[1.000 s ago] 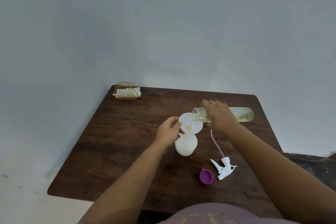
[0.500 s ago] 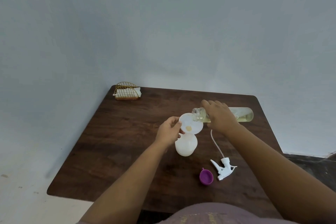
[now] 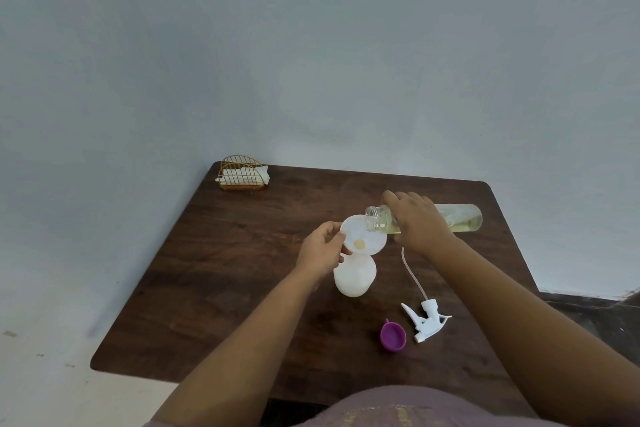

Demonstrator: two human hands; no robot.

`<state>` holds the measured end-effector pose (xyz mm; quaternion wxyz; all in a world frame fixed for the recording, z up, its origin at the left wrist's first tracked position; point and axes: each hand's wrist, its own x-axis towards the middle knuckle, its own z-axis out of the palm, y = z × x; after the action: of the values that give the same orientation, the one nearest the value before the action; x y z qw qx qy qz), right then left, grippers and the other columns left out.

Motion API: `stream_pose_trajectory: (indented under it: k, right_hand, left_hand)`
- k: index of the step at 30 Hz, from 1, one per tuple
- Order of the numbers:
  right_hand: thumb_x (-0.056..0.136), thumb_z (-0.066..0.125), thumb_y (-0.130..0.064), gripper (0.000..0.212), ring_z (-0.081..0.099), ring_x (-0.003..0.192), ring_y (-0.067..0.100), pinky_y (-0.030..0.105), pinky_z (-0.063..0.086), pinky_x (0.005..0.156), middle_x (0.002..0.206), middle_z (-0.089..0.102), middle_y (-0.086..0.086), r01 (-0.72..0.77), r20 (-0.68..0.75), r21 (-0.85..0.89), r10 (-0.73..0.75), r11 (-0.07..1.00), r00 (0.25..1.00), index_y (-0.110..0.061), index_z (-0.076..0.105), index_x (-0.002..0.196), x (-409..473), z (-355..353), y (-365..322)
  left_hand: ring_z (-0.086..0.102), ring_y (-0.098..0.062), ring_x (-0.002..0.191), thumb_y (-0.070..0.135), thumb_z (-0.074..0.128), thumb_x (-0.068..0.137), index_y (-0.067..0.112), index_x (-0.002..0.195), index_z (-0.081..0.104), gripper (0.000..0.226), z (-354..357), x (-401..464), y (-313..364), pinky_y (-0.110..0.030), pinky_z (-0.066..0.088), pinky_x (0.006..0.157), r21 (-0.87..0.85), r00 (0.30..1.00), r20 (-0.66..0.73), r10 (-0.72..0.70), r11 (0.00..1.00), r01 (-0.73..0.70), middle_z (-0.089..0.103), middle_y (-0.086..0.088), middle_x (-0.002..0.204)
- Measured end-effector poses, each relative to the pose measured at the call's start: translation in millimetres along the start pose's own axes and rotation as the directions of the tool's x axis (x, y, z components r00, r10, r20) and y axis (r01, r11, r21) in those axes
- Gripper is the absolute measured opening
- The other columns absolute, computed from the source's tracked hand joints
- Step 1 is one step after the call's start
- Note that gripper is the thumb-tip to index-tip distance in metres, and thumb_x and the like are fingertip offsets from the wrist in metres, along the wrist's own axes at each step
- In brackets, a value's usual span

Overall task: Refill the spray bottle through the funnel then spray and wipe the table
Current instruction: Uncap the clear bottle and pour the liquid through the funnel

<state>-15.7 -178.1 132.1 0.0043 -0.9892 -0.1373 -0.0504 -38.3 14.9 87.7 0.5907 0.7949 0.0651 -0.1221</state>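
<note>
A white spray bottle stands uncapped in the middle of the dark wooden table, with a white funnel sitting in its neck. My left hand pinches the funnel's left rim. My right hand grips a clear refill bottle holding yellowish liquid, tipped on its side with its open mouth over the funnel. A small pool of yellow liquid lies at the funnel's bottom. The white spray trigger head with its dip tube lies on the table to the right.
A purple cap lies next to the trigger head near the front. A gold wire holder with white napkins stands at the table's far left corner. Pale walls close in behind and left of the table.
</note>
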Motion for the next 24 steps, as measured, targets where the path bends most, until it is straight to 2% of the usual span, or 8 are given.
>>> stream_pose_trajectory:
  k: [3,8,16,24]
  right_hand:
    - [0.069,0.068,-0.008,0.050,0.051,0.085,0.021,0.032,0.039,0.078,0.093,0.056,0.000,0.003,-0.007,-0.002,-0.003,1.000,1.000,-0.016,0.046,0.113,0.2,-0.6,0.3]
    - [0.067,0.065,-0.006,0.047,0.049,0.084,0.020,0.029,0.032,0.073,0.089,0.052,-0.002,-0.002,-0.008,-0.003,0.002,1.000,1.000,-0.016,0.046,0.109,0.2,-1.9,0.7]
    - [0.068,0.066,-0.006,0.047,0.050,0.085,0.020,0.029,0.032,0.073,0.092,0.055,-0.001,-0.001,-0.015,-0.014,0.000,1.000,1.000,-0.017,0.046,0.109,-2.5,-2.5,1.8]
    - [0.067,0.065,-0.005,0.042,0.051,0.083,0.021,0.029,0.034,0.072,0.089,0.056,0.000,-0.033,-0.025,-0.016,0.033,0.999,0.999,-0.017,0.048,0.104,-3.1,1.4,-1.6]
  left_hand:
    - [0.064,-0.010,0.074,0.027,0.049,0.101,0.027,0.114,0.060,0.017,0.1,-0.6,0.5,-0.032,0.057,0.076,-0.008,1.000,0.001,0.007,1.000,-0.007,0.070,0.001,0.095]
    - [0.063,-0.012,0.072,0.027,0.049,0.100,0.027,0.112,0.061,0.017,-0.3,-2.2,0.5,-0.037,0.058,0.078,-0.027,1.000,-0.004,0.006,1.000,-0.006,0.071,0.001,0.089]
    - [0.062,-0.008,0.069,0.023,0.049,0.101,0.030,0.103,0.058,0.012,1.6,-3.1,3.2,-0.036,0.058,0.079,-0.040,1.000,-0.006,0.024,0.999,-0.024,0.069,0.006,0.088]
    - [0.063,-0.007,0.071,0.025,0.048,0.101,0.026,0.111,0.059,0.015,-5.0,0.5,2.4,-0.032,0.057,0.075,0.004,0.999,0.042,0.018,1.000,-0.018,0.069,0.003,0.096]
